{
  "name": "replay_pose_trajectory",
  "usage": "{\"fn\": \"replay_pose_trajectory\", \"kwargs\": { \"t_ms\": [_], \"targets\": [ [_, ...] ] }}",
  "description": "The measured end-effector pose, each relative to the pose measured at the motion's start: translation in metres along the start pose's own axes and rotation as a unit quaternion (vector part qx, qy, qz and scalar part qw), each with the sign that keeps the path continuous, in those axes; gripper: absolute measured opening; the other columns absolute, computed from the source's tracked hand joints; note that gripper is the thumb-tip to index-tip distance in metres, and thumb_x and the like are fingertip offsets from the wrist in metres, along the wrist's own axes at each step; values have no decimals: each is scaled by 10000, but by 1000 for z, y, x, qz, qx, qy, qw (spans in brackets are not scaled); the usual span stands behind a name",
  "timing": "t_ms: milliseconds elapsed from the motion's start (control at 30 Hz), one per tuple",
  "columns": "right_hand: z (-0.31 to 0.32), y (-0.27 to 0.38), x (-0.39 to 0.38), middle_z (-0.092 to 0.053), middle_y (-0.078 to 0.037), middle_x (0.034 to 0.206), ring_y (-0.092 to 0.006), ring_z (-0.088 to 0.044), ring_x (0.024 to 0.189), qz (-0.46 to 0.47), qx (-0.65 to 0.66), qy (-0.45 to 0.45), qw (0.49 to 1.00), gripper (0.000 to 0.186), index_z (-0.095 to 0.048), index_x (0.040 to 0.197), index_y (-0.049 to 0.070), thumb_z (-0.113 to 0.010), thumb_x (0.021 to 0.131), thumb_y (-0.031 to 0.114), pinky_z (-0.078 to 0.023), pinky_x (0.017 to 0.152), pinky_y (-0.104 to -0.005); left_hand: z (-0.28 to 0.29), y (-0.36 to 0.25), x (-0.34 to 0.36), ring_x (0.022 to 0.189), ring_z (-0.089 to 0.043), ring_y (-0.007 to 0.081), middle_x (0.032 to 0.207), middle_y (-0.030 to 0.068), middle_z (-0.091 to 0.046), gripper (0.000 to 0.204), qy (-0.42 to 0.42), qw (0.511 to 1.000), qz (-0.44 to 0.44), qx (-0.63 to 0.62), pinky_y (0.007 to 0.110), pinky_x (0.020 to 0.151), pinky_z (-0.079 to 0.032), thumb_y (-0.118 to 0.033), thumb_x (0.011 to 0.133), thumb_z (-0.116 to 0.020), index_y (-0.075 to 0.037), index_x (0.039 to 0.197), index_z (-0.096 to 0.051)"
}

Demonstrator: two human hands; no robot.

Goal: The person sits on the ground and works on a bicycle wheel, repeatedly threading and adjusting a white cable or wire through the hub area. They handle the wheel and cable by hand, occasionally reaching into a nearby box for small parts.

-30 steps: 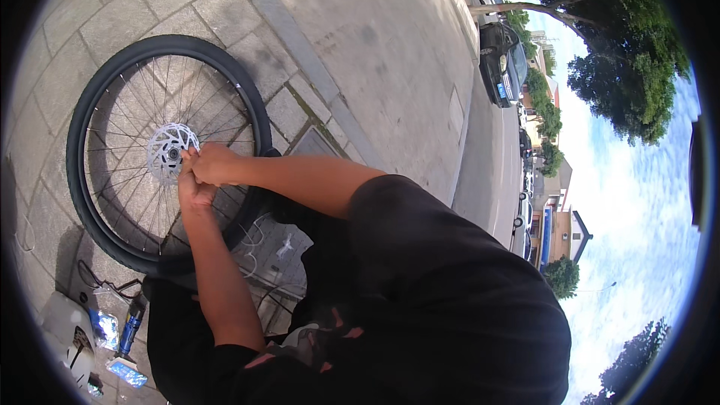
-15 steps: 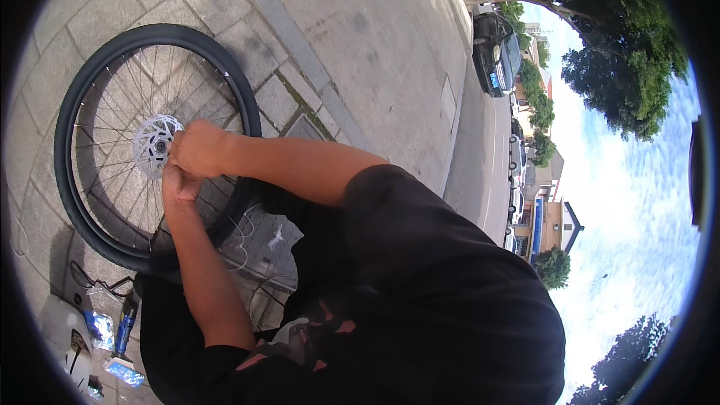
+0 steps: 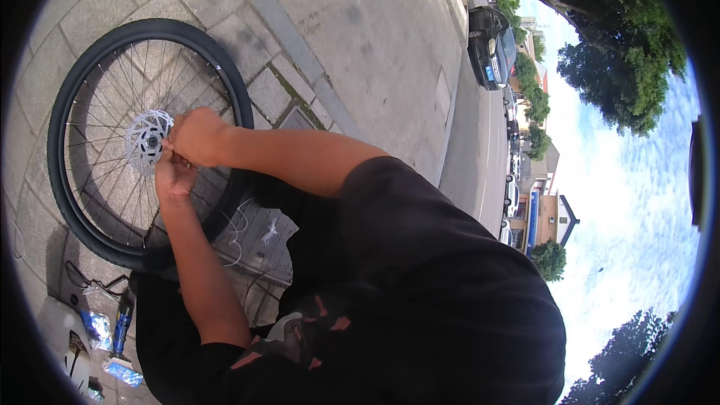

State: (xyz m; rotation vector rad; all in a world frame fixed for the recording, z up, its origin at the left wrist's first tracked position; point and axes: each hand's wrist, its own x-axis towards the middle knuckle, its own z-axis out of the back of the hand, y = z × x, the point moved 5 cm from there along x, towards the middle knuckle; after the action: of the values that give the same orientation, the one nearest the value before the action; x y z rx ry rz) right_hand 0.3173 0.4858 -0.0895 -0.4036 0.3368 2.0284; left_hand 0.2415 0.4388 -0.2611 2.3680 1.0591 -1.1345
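A bicycle wheel [image 3: 241,97] with a black tyre and thin spokes is in front of me on the left. At its hub sits a silver disc brake rotor [image 3: 142,151] with cut-out holes. My right hand [image 3: 196,137] is closed at the rotor's right edge, its back toward the camera. Just below it, my left hand [image 3: 175,177] has its fingers pinched together, and the fingertips of both hands meet beside the rotor. Whatever they pinch is too small or hidden to make out.
Paving slabs [image 3: 90,11] lie under the wheel. At the lower left are a blue-and-black tool [image 3: 122,326], a blue-and-white packet [image 3: 123,372], a clear plastic bag [image 3: 97,328] and a white object [image 3: 56,330]. A white cord [image 3: 238,236] lies near my legs. A dark car [image 3: 487,49] stands by the road.
In the picture, wheel and hands have shifted slightly to the left and up, along with the whole scene. My hands stay together by the rotor, with the left fingers slightly more drawn apart from the right.
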Motion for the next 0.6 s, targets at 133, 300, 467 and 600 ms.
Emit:
{"fn": "replay_pose_trajectory", "kwargs": {
  "t_ms": [133, 300, 467, 600],
  "targets": [
    [3, 3, -4, -758, -143, 1127, -287, -740, 1023, 45, -64, 44, 996, 341, -779, 1047, 83, -532, 1066, 317, -592, 803, -441, 3, 5, 4, 999, -670, 141, 1087, -42, -750, 253, 12, 1000, 11, 11, 372, 942, -488, -358, 1125, -505, -195, 1173, -692],
    [-14, -4, -7, -746, -229, 1166, -333, -736, 1049, -65, 108, 74, 989, 367, -778, 1065, 51, -551, 1057, 340, -586, 825, -480, 4, 8, 15, 1059, -675, 184, 1168, -2, -727, 257, 123, 992, 17, -20, 411, 991, -505, -336, 1127, -503, -153, 1198, -668],
    [-48, 1, 1, -725, -270, 1202, -376, -723, 1085, -342, 446, -10, 827, 451, -762, 1136, 6, -472, 1092, 349, -580, 872, -502, 11, 10, 33, 1210, -662, 260, 1335, 89, -690, 354, 141, 988, 28, -51, 455, 1069, -516, -340, 1126, -501, -71, 1308, -642],
    [-14, 4, -1, -759, -176, 1180, -332, -732, 1069, -53, 93, 107, 988, 360, -787, 1119, 43, -614, 1006, 337, -587, 868, -469, -7, 8, 8, 1246, -652, 285, 1368, 121, -665, 354, 123, 991, 31, -50, 459, 1068, -529, -299, 1127, -503, -54, 1366, -597]
  ]
}}
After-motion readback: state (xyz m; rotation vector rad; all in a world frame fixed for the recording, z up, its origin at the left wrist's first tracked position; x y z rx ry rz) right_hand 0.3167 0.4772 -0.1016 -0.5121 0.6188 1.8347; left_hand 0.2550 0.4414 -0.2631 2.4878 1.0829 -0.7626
